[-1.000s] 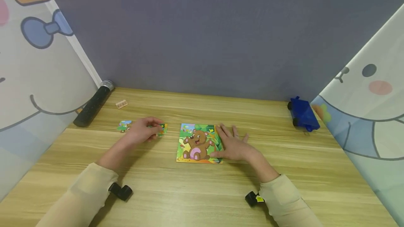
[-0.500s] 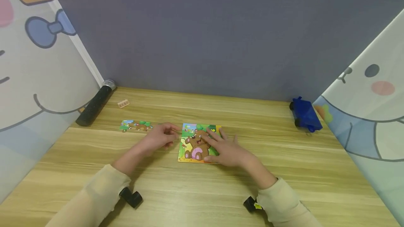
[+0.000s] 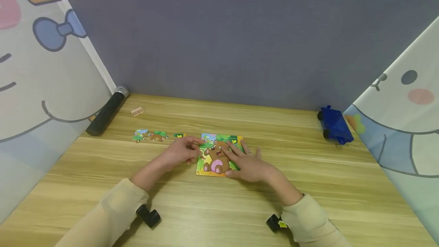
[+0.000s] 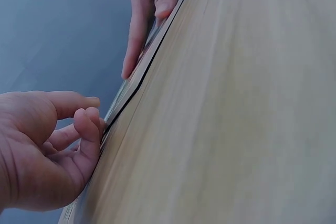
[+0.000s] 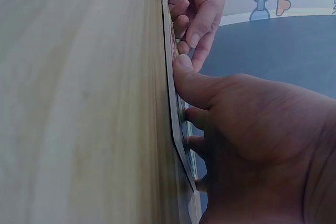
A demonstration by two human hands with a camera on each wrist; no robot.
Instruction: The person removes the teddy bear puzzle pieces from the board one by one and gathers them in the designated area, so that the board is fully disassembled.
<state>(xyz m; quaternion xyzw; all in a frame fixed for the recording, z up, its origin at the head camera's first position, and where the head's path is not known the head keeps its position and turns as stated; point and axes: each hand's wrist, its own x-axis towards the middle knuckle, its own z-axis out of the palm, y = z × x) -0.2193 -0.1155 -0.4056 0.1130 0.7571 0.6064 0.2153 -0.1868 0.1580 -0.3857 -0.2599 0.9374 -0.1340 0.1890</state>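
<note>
Okay, puzzle, head view: flat in the middle of the table, bear side up, and the picture looks whole wherever it isn't covered.
Left hand: up at the puzzle's left edge, fingers loosely bent, nothing clamped in them that I can see.
Right hand: laid over the right part of the puzzle, fingers fanned apart, not gripping anything.
Loose pieces: rough row left of the puzzle, the rightmost one just beyond the left hand.
Other stuff: mic at far left with a little brick near it, blue cart at far right.
Left wrist view, edge: low look along the puzzle's side, left fingertips right by it. Can't tell how firmly they touch.
Right wrist view, thumb: on the puzzle's near side, the other right fingers spread with tips down at it.
Puzzle step: looks like steadying and squaring it up, imo.
Next on puzzle: I'd say light, even pressure from the right, gentle nudge from the left.
</note>
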